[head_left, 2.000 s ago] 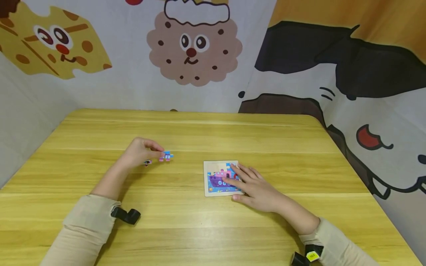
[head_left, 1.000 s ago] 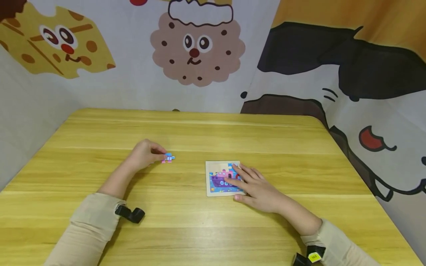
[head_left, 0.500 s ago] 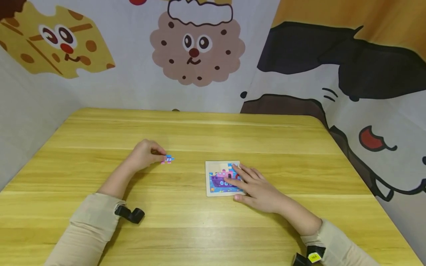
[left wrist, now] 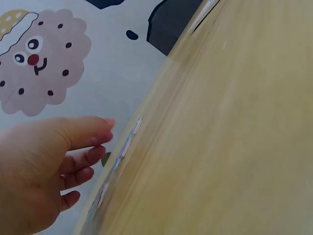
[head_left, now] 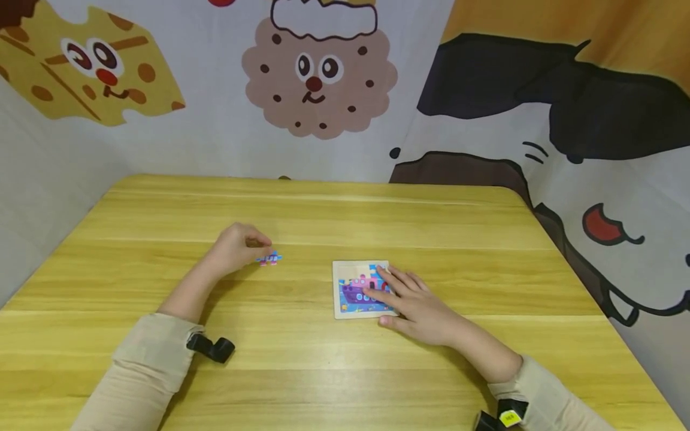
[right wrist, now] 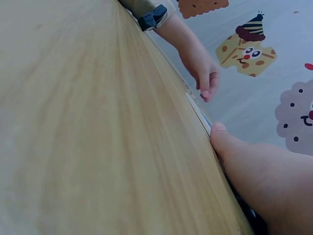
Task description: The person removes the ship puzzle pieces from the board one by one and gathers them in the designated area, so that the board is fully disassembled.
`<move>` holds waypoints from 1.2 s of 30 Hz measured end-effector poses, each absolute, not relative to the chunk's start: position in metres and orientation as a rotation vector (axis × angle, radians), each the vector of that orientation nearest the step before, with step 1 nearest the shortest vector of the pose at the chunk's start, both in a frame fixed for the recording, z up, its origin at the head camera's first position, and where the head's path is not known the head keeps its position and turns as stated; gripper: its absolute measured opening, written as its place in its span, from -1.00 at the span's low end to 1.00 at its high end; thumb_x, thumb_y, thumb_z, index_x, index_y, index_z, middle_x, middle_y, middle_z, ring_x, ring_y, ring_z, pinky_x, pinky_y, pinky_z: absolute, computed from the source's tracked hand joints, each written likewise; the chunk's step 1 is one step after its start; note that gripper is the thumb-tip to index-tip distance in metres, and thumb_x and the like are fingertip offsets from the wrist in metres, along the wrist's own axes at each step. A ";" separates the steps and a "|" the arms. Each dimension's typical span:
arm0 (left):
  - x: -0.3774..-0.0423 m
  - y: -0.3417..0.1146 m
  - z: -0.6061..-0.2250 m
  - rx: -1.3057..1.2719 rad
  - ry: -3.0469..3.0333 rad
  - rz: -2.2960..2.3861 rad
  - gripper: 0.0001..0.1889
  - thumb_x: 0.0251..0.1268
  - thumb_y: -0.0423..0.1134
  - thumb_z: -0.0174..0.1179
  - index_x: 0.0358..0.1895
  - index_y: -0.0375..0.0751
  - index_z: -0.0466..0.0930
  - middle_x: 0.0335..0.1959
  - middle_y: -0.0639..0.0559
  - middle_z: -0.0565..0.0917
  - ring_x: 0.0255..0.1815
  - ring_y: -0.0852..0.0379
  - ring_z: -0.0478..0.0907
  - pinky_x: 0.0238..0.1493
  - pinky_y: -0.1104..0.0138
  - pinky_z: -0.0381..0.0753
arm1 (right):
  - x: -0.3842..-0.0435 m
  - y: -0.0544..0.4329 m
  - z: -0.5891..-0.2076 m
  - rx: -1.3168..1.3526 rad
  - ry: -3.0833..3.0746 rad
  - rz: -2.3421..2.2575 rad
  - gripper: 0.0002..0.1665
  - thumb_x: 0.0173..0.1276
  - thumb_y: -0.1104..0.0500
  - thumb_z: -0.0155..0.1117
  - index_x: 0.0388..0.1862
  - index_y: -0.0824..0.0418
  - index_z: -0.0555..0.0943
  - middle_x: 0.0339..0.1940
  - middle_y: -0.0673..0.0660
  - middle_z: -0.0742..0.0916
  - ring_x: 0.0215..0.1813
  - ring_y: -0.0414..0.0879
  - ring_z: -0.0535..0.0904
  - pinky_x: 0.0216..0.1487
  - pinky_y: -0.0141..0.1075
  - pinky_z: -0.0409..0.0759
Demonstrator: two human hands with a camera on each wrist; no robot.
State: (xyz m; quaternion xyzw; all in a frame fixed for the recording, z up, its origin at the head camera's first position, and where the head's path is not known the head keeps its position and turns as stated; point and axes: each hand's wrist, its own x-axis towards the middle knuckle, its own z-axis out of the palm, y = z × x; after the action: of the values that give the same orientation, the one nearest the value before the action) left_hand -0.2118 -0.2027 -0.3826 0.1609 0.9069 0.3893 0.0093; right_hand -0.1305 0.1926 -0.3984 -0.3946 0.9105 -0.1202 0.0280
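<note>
On the yellow wooden counter [head_left: 323, 371], at about 9 o'clock from the puzzle board: left hand [head_left: 233, 247], its fingers loosely curled and released, fingertips just beside a small blue-and-pink puzzle piece [head_left: 269, 258] lying flat, touching or not impossible to tell. Further right, near the counter's middle: square puzzle board [head_left: 347, 290] with a boat picture, lying flat. At 4 o'clock of the board: right hand [head_left: 417, 305], grip released, straight fingers pressing flat on the board's right part, thumb against its near edge.
</note>
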 end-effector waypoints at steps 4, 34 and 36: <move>-0.211 -0.196 -0.378 0.589 2.879 1.230 -0.83 0.18 -0.27 0.35 -0.22 -0.28 0.73 -0.24 -0.06 0.68 -0.08 -0.07 0.49 -0.04 0.05 0.47 | -0.131 0.192 -0.398 -1.195 2.801 -0.354 -0.34 0.48 -0.27 -0.12 0.51 -0.26 0.12 0.57 0.15 -0.05 0.53 0.12 -0.20 0.41 0.12 -0.19; -0.196 -0.085 -0.377 0.931 2.748 1.380 -0.84 0.16 -0.22 0.36 -0.23 -0.21 0.73 -0.34 0.20 0.65 -0.12 0.10 0.43 -0.02 0.12 0.39 | -0.128 0.192 -0.397 -1.089 2.821 -0.406 -0.35 0.43 -0.32 -0.09 0.48 -0.39 0.12 0.54 0.32 -0.11 0.51 0.23 -0.25 0.35 0.25 -0.10; -0.197 -0.077 -0.379 0.929 2.747 1.366 -0.83 0.15 -0.22 0.37 -0.22 -0.20 0.73 -0.33 0.19 0.65 -0.12 0.10 0.43 -0.05 0.15 0.40 | -0.128 0.192 -0.397 -1.088 2.817 -0.403 -0.35 0.43 -0.32 -0.10 0.48 -0.39 0.12 0.54 0.31 -0.11 0.51 0.23 -0.25 0.35 0.24 -0.10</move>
State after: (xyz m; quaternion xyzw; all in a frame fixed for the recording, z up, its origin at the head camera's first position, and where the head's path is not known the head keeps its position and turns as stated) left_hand -0.1975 -0.0773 -0.3787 0.2897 0.8565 0.4260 -0.0318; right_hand -0.1282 0.1917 -0.3968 -0.3568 0.9236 -0.1321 0.0472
